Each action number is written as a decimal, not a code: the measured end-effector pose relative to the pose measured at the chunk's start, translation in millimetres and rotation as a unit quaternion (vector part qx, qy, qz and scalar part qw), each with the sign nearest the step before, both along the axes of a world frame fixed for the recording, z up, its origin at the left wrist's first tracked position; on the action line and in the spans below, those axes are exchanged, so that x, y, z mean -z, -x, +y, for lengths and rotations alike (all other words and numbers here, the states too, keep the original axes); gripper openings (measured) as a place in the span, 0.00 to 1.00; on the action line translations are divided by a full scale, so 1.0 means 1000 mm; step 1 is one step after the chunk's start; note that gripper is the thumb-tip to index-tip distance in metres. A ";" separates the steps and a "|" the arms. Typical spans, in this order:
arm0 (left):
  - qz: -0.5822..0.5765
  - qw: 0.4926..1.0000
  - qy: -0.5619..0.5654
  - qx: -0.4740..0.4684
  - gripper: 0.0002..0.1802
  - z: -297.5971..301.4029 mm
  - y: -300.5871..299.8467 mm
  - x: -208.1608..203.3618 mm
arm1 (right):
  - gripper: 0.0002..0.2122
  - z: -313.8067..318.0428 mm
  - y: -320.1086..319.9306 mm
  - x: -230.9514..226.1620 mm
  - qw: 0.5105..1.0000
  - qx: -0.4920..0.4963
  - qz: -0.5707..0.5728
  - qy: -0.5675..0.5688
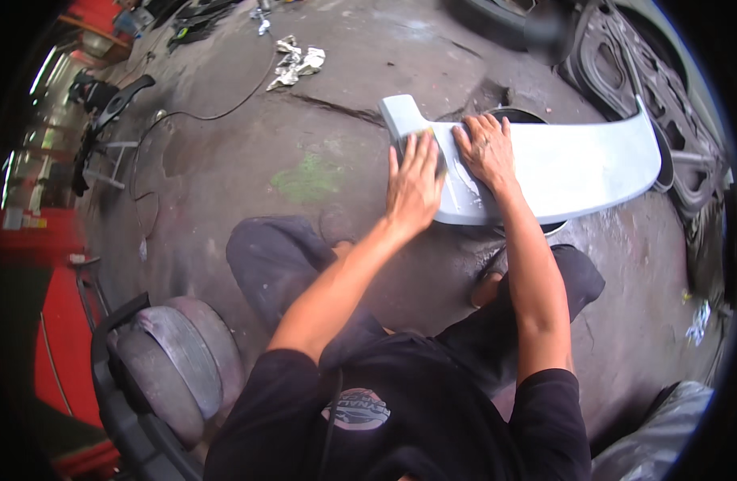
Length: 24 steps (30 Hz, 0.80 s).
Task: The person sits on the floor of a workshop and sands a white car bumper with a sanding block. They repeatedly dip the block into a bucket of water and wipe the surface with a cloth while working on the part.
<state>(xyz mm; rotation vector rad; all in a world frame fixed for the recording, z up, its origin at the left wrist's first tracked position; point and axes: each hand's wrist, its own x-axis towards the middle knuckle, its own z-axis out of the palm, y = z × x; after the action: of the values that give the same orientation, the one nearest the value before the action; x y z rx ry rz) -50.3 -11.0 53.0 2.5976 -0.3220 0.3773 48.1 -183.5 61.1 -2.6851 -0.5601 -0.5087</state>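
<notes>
A pale grey-white car spoiler (577, 164) lies across in front of me, with whitish wet streaks on its left part. My left hand (415, 178) is closed over a dark pad with a yellowish edge (441, 164), pressed on the spoiler's left end; the fingers cover most of the pad, so its exact kind is hidden. Beside it, my right hand (487, 148) lies flat on the spoiler near its far edge, fingers slightly apart. Underneath, the rim of a dark round support (519, 115) shows past the spoiler; the rest is hidden.
Crumpled silvery foil or paper (298, 62) and a thin hose (216, 115) lie on the stained concrete floor (248, 152). A tyre (496, 20) is at the far side, with a dark car panel (617, 72) at right. Rounded grey parts (176, 365) sit near left.
</notes>
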 end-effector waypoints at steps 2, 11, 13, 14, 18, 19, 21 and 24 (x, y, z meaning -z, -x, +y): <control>-0.004 0.998 -0.042 0.036 0.35 0.002 0.023 0.001 | 0.18 -0.001 0.006 0.001 1.000 0.006 0.004 -0.014; -0.055 0.993 -0.082 -0.062 0.31 0.030 -0.052 -0.001 | 0.18 0.011 0.003 -0.005 1.000 0.006 0.012 -0.023; -0.024 0.999 -0.046 0.005 0.32 0.013 -0.011 0.003 | 0.19 0.005 0.003 -0.002 1.000 0.019 0.008 -0.016; -0.011 0.999 -0.043 0.023 0.32 0.015 -0.001 0.001 | 0.19 0.006 0.003 -0.002 1.000 0.019 0.007 -0.013; -0.015 0.996 -0.047 -0.071 0.30 0.056 -0.070 -0.014 | 0.19 0.009 0.001 -0.005 0.999 0.012 -0.005 -0.033; -0.005 0.994 -0.066 -0.085 0.30 0.056 -0.080 -0.016 | 0.18 0.009 0.001 -0.005 0.999 0.013 -0.004 -0.029; -0.009 0.992 -0.078 -0.098 0.31 0.050 -0.077 -0.013 | 0.18 0.010 0.004 -0.006 1.000 0.014 0.003 -0.026; -0.008 0.998 -0.066 -0.017 0.30 0.012 -0.014 -0.001 | 0.18 0.004 0.003 -0.005 0.999 0.025 0.002 -0.021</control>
<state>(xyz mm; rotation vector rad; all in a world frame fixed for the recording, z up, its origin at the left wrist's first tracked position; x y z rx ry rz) -36.5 1.1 53.9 2.7339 -0.3186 0.4021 45.0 -179.5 65.8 -2.6641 -0.4779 -0.5239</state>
